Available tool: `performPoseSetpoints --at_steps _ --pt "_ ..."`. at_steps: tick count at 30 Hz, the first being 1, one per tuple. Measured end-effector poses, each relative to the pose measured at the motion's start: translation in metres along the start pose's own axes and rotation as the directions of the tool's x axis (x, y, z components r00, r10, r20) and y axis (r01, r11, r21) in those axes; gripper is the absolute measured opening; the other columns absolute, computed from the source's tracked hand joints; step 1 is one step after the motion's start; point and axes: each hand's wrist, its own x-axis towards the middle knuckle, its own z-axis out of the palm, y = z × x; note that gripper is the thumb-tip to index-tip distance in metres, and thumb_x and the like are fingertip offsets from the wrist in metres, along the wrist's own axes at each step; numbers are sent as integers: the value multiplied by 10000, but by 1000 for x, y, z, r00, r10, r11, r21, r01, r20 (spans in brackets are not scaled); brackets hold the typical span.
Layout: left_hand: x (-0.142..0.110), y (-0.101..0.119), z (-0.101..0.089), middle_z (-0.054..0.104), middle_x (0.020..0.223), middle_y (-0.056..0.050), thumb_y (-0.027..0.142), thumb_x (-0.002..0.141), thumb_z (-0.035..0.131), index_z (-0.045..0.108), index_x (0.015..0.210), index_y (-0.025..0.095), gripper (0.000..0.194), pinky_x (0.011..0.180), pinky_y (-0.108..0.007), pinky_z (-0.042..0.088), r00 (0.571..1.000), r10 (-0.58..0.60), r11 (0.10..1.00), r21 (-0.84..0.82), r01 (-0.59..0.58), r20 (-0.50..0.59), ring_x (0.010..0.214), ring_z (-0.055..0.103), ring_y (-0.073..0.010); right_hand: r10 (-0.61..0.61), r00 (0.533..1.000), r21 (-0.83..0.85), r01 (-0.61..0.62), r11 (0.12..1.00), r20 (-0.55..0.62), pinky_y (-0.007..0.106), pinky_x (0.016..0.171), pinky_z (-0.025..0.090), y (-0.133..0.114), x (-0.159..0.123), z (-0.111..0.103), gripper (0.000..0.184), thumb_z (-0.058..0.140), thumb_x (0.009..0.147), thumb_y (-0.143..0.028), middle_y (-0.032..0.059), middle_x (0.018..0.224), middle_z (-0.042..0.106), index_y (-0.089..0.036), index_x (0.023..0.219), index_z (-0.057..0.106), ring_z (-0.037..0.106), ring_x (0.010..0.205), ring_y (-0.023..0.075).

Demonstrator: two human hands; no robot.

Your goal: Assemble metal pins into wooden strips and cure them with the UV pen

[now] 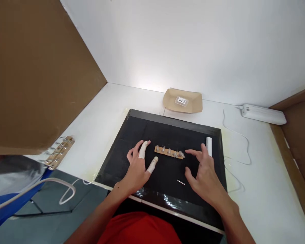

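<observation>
A tan strip (165,151) lies on the black mat (152,132), with several small clear capsule-like pieces standing or leaning along it. At its right end two of the clear pieces (181,154) sit tilted. To the left of the strip is my left hand (139,166), fingers apart, with white finger covers on the index finger and thumb. My right hand (203,169) is spread at the strip's right end, its index fingertip close to the tilted pieces. Neither hand holds anything that I can see. A short thin metal pin (181,182) lies on the mat between my hands.
Behind the mat stands a cardboard tray (167,101) holding a small labelled clear box (181,101). A white cylinder (208,146) lies by my right fingers. At right are a white power strip (264,114) and thin cables. Another studded strip (59,152) sits at the left table edge.
</observation>
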Motion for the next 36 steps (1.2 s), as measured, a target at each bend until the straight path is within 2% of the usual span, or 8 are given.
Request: performPoseSetpoints --at_steps 4,8,12,18,22,27,31,36 --pt "-1 0 4 376 1638 -178 389 1035 558 299 1605 314 630 1226 -642 256 990 -22 999 23 26 -137 1571 294 -348 -46 996 -7 47 999 76 573 1002 541 6 22 3 1000 598 906 -203 104 1193 690 -190 1663 -55 624 1123 331" --pt "0 1 5 398 1649 -149 368 1039 567 296 1589 298 616 1234 -622 256 988 12 1000 14 -10 -156 1555 303 -340 -109 986 -28 113 993 123 518 904 577 9 32 9 1046 582 877 -162 81 1090 680 -204 1668 -101 634 967 306" --pt "0 -1 4 467 1613 -125 344 1021 599 360 1523 298 558 1237 -601 262 983 49 999 11 -48 -176 1529 331 -331 -144 982 -36 149 988 124 524 901 569 10 39 11 1078 562 839 -123 80 1048 667 -186 1665 -127 624 920 302" --pt "0 -1 4 506 1580 -115 337 1023 599 391 1495 290 519 1228 -595 281 983 40 999 2 -40 -179 1499 361 -331 -194 972 -12 198 980 132 524 932 560 11 46 14 1079 564 791 -104 52 991 649 -194 1673 -52 605 890 280" --pt "0 0 4 519 1566 -112 346 1024 601 399 1496 287 517 1220 -591 291 984 38 999 0 -38 -172 1490 371 -332 -207 971 32 204 978 123 509 952 561 14 46 18 1040 563 751 -85 24 950 634 -210 1658 72 602 887 262" --pt "-1 -2 4 518 1566 -109 353 1033 594 387 1511 289 525 1230 -594 281 982 59 998 -1 -60 -181 1482 375 -325 -166 983 102 158 982 80 490 946 567 18 43 17 899 588 745 -104 23 965 644 -215 1571 252 628 930 257" --pt "-1 -5 5 510 1567 -120 355 1031 600 383 1517 285 536 1238 -595 291 974 88 996 -12 -93 -207 1465 397 -321 -104 994 159 97 982 31 459 947 563 22 44 12 723 613 745 -113 14 988 654 -252 1423 406 642 900 223" --pt "1 -7 5 502 1558 -138 362 1031 604 397 1505 282 523 1226 -583 332 963 123 991 -16 -131 -241 1439 431 -321 4 994 219 20 976 -111 366 805 571 25 30 -12 706 607 788 -149 -7 949 643 -271 1427 333 624 805 175"
